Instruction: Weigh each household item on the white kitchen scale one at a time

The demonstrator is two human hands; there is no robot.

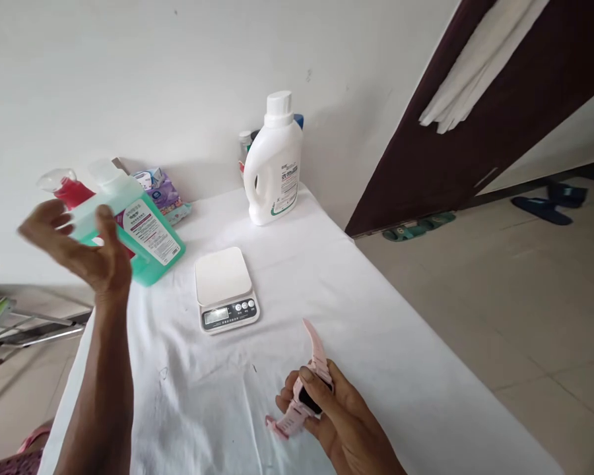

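My left hand (82,247) is raised at the left, gripping a tilted green bottle (138,231) with a white label and a clear cap. A red-topped spray bottle (66,188) shows just behind it. My right hand (334,412) is low at the front, holding a pink wristwatch (309,382) whose strap sticks up and down from my fingers. A small white kitchen scale (225,287) with a dark display sits on the white cloth between the two hands.
A white detergent jug (273,165) stands at the table's far end by the wall, with small bottles behind it. Purple packets (161,191) lie at the back left. The white-clothed table (376,316) drops off to the right toward a tiled floor and dark door (475,119).
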